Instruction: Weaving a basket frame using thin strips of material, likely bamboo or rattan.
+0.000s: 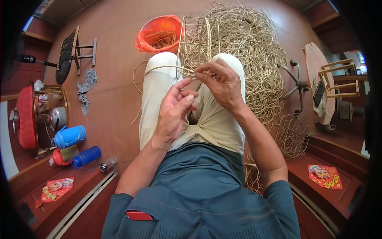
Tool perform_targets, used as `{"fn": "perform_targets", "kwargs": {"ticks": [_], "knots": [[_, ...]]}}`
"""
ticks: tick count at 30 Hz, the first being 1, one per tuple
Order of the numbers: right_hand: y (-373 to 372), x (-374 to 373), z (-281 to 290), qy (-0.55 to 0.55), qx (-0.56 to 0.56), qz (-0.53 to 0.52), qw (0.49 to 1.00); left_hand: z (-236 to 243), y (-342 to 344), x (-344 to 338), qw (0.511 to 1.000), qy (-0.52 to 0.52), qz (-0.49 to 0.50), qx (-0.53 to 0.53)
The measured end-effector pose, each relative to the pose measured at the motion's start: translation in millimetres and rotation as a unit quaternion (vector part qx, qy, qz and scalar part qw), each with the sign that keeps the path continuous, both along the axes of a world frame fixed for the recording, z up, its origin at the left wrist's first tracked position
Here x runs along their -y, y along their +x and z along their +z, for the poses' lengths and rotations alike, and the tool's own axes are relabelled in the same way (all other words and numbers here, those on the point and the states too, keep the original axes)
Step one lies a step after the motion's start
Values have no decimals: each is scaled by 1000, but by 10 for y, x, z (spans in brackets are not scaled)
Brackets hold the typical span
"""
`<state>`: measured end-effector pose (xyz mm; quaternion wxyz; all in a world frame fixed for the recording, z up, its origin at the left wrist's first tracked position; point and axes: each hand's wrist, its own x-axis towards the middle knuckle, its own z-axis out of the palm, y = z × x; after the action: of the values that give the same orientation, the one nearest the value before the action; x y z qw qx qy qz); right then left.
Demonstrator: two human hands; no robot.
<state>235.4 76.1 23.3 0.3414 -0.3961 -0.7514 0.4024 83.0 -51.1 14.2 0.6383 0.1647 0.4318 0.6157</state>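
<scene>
Between my knees stands a thin metal wire frame [182, 38], with a braided tan band running up its side. My right hand [223, 83] pinches a tan cord at the near end of the frame, thumb and fingertips together. A loose length of that cord [161, 67] runs left over my left knee and curls down to the floor. Just below, my left hand [175, 107] is turned palm up with its fingers apart, nothing seen in it. Its fingertips are close to the frame's lower edge; whether they touch the cord I cannot tell.
Beyond my right knee lies a big heap of tan cord [254, 51]. A bucket lined with a red bag [161, 34] holds cord scraps. Left are a stool [71, 51], a grey cloth [86, 89], and blue flasks [71, 136]. Right is a metal chair base [296, 85].
</scene>
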Motion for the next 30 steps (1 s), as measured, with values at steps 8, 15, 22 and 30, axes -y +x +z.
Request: {"fn": "perform_targets", "kwargs": {"ticks": [8,15,22,30], "knots": [[97,10,194,39,79,25,996,-144,54,-308,998,41,-46,-31],[95,13,68,53,69,33,996,119,38,87,923,-7,-42,-382],[70,-2,-19,80,32,15,996,608,-924,797,878,-23,-38,-477],[31,43,-37,133,34,-29,990,776,-3795,1977,465,-234,30,-853]]}}
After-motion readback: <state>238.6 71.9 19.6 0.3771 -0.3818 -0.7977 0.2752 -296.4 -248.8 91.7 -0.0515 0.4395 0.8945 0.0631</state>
